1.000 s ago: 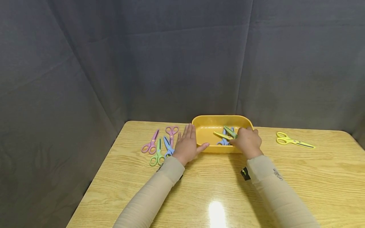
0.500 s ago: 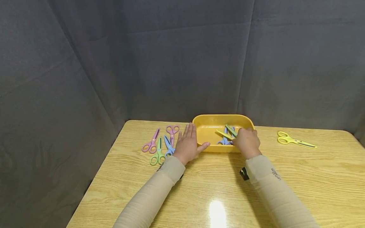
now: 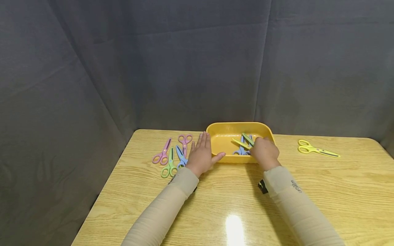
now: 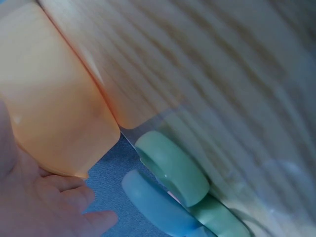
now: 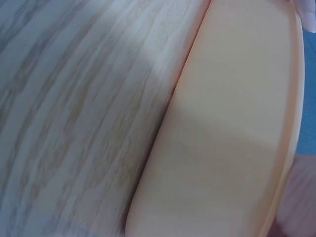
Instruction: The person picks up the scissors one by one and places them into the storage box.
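Observation:
My left hand [image 3: 200, 155] lies with straight fingers along the left end of a yellow plastic bin [image 3: 220, 160], thumb stretched over its front rim. In the left wrist view its fingers [image 4: 74, 195] are spread by the bin wall. My right hand [image 3: 265, 152] reaches down into the bin's right end, its fingertips hidden. Yellow scissors [image 3: 240, 142] and green scissors [image 3: 248, 138] stick out beside it, handles covered by the hand; I cannot tell whether it grips them. Blue scissors [image 3: 239, 151] lie under them. The right wrist view shows mainly the bin's front wall [image 5: 222, 118].
Left of the bin lie pink scissors [image 3: 164, 153], another pink pair [image 3: 185, 140], green scissors [image 3: 170, 165] and blue scissors [image 3: 181, 156]. Yellow scissors [image 3: 317, 149] rest far right on the wooden table [image 3: 307, 191]. A dark curtain [image 3: 197, 68] hangs behind.
The right hand has shifted slightly left inside the bin, and the yellow scissors beside it have tilted a little, blade tip higher in view. The left hand keeps its place.

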The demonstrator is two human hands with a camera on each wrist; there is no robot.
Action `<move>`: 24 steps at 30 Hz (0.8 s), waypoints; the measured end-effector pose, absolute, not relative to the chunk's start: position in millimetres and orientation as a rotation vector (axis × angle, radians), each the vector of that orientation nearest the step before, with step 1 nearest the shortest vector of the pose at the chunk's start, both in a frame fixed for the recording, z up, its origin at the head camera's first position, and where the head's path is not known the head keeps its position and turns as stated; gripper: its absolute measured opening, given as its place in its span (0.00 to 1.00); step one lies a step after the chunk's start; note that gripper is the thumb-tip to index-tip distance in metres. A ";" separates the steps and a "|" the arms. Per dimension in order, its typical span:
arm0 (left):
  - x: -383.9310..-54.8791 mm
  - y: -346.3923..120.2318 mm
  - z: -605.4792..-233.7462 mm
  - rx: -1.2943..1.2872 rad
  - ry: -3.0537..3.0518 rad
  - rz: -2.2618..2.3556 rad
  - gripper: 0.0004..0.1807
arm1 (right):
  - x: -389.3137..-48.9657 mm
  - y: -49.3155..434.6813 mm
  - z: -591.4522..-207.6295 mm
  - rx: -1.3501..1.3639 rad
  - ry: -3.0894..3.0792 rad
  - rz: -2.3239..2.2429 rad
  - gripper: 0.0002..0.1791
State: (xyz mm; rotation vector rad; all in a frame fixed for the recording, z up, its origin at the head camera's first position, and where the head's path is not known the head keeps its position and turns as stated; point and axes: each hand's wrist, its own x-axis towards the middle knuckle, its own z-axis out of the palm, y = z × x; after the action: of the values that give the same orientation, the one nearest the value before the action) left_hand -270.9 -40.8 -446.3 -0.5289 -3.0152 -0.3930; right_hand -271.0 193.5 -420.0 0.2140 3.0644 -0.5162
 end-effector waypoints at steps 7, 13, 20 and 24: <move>-269.9 -41.3 -446.1 -0.528 -3.019 -0.390 0.56 | -269.0 192.0 -421.9 0.202 3.086 -0.514 0.15; -270.5 -41.9 -447.2 -0.531 -3.013 -0.378 0.56 | -268.2 190.0 -420.9 0.198 3.097 -0.509 0.14; -272.5 -41.2 -448.3 -0.532 -3.011 -0.366 0.57 | -267.7 190.1 -421.5 0.204 3.094 -0.500 0.15; -272.8 -41.3 -448.2 -0.531 -3.012 -0.366 0.57 | -267.4 189.5 -421.5 0.201 3.095 -0.491 0.16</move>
State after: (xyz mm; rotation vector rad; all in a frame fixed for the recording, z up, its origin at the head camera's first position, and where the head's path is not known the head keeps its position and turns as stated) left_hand -272.8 -41.3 -448.2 -0.5311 -3.0116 -0.3661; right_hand -267.4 189.5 -421.5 0.2008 3.0951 -0.4908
